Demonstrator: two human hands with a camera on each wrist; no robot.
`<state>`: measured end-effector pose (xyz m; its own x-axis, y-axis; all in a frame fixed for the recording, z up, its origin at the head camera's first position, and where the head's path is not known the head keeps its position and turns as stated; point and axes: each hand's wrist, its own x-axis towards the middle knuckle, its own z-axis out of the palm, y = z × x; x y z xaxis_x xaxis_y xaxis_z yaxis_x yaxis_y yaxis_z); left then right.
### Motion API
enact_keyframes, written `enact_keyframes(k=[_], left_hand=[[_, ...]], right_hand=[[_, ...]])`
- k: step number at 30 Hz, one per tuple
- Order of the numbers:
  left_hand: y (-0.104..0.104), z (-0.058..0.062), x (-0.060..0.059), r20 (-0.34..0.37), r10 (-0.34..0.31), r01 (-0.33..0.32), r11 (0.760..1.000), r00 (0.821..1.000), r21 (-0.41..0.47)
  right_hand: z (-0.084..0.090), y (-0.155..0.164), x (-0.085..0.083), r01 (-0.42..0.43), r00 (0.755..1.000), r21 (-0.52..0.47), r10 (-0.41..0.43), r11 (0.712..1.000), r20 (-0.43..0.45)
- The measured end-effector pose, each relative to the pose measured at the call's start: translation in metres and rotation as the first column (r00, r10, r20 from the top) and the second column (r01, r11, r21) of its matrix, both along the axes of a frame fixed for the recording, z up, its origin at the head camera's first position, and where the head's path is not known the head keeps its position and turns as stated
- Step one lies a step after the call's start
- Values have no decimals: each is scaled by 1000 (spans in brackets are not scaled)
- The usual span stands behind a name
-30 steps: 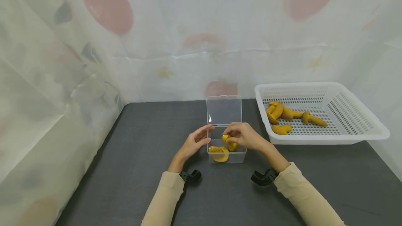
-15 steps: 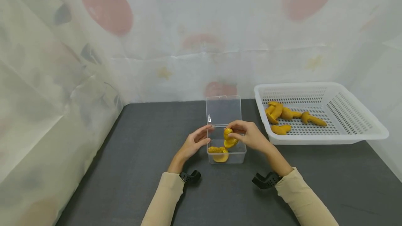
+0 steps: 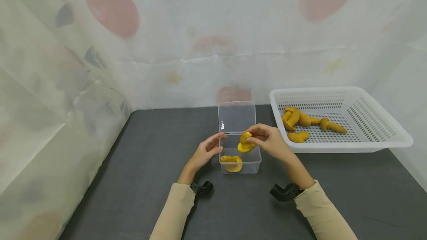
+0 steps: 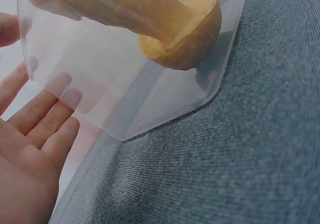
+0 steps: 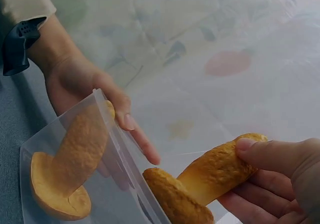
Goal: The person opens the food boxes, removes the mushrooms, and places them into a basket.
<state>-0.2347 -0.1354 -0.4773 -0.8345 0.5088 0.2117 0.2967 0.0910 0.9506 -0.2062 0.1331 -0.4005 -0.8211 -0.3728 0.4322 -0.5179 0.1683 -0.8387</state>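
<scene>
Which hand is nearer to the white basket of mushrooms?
Right. The right hand, pinching a yellow mushroom above the clear box, sits just left of the white basket. The left hand rests against the box's far side, farther away.

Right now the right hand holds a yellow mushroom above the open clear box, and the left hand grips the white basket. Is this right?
Not quite. The left hand does not grip the white basket; its straight fingers rest against the left side of the clear box, as the head view shows. The right hand does hold a yellow mushroom above that open box.
</scene>
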Motion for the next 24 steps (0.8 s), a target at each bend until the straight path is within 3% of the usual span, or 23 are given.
enact_keyframes(k=[19, 24], left_hand=[[0, 1, 1, 16, -3, 3, 1000, 1000, 17], [0, 1, 1, 19, -3, 3, 1000, 1000, 20]], right_hand=[[8, 23, -2, 26, 993, -189, -46, 982, -106], [13, 32, -3, 16, 992, -267, -48, 964, -115]])
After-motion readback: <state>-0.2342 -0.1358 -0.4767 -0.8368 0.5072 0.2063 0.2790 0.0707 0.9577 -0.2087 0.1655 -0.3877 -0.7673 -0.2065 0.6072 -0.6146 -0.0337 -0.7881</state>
